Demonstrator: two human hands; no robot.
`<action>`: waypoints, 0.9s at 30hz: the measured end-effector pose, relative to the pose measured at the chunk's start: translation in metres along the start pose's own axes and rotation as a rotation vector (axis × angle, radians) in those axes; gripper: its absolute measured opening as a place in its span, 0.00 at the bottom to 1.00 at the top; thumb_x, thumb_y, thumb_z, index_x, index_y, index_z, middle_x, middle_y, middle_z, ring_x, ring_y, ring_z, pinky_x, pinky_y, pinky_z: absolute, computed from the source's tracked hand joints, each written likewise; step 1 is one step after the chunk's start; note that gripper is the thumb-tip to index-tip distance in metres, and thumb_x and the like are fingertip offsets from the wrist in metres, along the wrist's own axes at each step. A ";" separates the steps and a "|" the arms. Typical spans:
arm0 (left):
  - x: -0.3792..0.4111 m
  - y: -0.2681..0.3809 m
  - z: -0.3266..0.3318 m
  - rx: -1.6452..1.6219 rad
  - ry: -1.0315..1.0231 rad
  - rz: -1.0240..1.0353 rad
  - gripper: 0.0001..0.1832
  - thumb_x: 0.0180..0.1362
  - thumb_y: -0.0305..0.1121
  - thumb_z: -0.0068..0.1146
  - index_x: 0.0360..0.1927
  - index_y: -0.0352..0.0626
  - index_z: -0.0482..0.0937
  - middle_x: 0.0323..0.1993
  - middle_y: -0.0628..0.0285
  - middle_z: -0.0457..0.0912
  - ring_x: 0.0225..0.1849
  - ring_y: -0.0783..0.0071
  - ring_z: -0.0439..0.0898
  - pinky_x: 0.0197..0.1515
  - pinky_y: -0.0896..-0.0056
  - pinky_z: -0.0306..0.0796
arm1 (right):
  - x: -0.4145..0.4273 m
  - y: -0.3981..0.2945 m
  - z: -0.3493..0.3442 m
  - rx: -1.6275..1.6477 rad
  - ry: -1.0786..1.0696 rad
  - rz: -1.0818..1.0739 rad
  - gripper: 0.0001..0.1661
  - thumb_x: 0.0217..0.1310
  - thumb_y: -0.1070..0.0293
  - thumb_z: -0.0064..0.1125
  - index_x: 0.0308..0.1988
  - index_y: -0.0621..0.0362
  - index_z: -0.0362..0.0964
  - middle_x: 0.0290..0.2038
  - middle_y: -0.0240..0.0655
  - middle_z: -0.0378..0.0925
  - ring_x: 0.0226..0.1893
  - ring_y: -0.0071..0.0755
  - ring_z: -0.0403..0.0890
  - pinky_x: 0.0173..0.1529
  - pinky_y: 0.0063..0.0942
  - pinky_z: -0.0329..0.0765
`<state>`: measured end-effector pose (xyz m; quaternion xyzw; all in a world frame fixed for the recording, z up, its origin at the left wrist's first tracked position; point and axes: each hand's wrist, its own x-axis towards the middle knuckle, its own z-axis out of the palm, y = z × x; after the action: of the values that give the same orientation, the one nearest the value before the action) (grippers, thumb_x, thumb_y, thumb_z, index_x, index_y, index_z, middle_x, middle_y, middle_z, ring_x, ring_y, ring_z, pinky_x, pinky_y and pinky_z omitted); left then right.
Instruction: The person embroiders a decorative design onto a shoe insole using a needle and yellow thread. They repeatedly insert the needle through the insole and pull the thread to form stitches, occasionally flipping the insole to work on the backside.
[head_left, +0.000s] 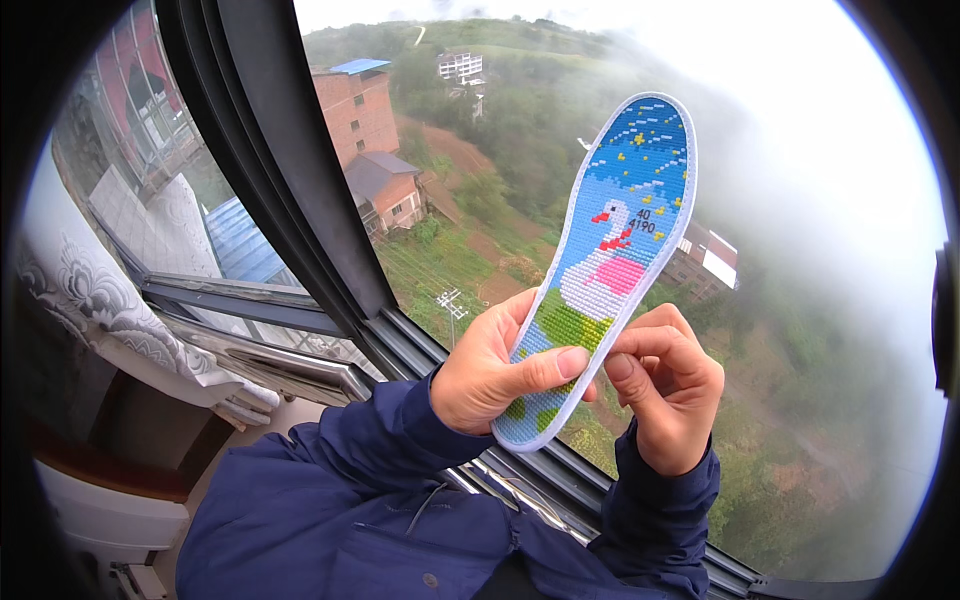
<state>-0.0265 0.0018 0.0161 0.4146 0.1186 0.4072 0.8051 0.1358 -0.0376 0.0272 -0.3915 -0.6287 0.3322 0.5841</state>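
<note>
My left hand (495, 367) grips an embroidered shoe insole (600, 285) near its narrower lower end, thumb across the front and fingers behind. The insole stands tilted, its wide end up and to the right. Cross-stitching covers it: a white goose with a red beak and pink wing, blue sky with yellow dots, green patches below. White binding runs around the rim, and small printed figures mark the blue part. At its right edge is my right hand (664, 382), fingers curled, thumb and index finger close together. Whether a needle or thread is between them, I cannot tell.
A dark window frame (270, 150) and its sill track (409, 337) run diagonally before me. Outside, far below, lie brick buildings (360, 112), a utility pole (451, 304) and a misty green hillside. A patterned white curtain (127, 307) hangs at left.
</note>
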 end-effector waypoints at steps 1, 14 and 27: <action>0.000 0.001 0.001 0.011 0.009 0.016 0.24 0.50 0.29 0.59 0.50 0.36 0.64 0.37 0.61 0.76 0.32 0.76 0.77 0.35 0.77 0.72 | 0.000 0.000 0.001 -0.002 -0.002 0.005 0.06 0.47 0.79 0.58 0.31 0.63 0.74 0.28 0.32 0.70 0.27 0.20 0.70 0.27 0.16 0.66; -0.004 0.003 0.001 0.315 0.163 0.205 0.25 0.46 0.27 0.61 0.47 0.35 0.64 0.38 0.59 0.75 0.34 0.75 0.77 0.38 0.75 0.73 | 0.008 0.029 0.006 0.389 -0.100 0.081 0.05 0.50 0.78 0.57 0.32 0.65 0.73 0.30 0.34 0.69 0.25 0.23 0.72 0.24 0.16 0.70; -0.006 0.001 0.008 0.397 0.238 0.286 0.17 0.43 0.24 0.60 0.37 0.35 0.67 0.33 0.62 0.76 0.35 0.83 0.73 0.38 0.80 0.68 | 0.008 0.044 0.017 0.080 0.085 -0.353 0.09 0.44 0.85 0.57 0.31 0.68 0.71 0.29 0.38 0.73 0.29 0.26 0.74 0.31 0.21 0.72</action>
<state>-0.0264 -0.0074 0.0208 0.5263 0.2301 0.5315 0.6226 0.1238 -0.0095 -0.0088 -0.2653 -0.6487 0.2326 0.6743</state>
